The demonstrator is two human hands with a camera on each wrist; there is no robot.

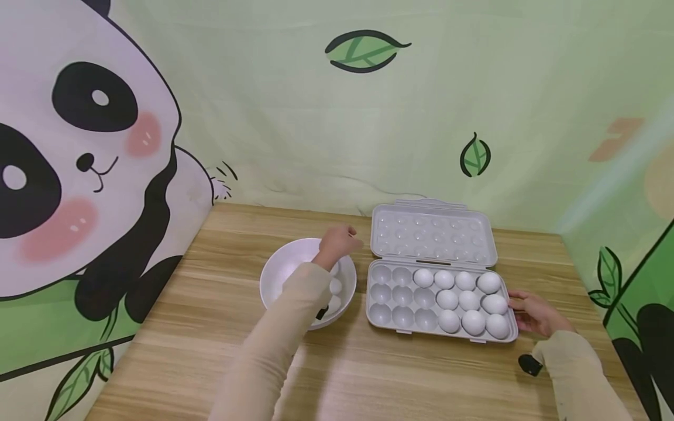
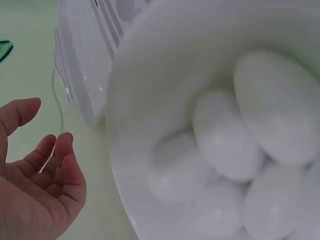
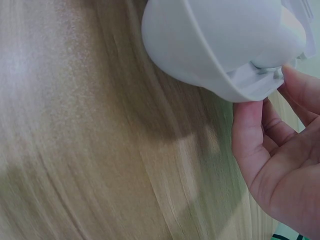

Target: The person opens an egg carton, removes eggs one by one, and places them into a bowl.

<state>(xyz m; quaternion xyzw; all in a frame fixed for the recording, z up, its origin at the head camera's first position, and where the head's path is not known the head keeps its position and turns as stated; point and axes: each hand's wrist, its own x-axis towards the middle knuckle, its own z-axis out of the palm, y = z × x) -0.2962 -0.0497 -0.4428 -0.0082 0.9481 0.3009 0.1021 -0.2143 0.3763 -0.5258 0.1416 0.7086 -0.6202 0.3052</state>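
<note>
White oval eggs (image 1: 473, 322) may crack; cup sides softly.
Left hand (image 1: 337, 244) is empty; right hand (image 1: 539, 314) pinches grey plastic tray (image 1: 402, 316) at three o'clock.

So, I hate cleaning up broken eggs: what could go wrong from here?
The right hand grips one end of the open carton; a tug might tip out its eggs. The left hand, near the rim of the bowl, might bump it. Loose eggs touching inside the bowl could crack if jostled.

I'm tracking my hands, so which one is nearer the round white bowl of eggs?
Left. The left hand is by the rim of the bowl; the right hand grips the light grey plastic egg tray at the end away from the bowl.
</note>
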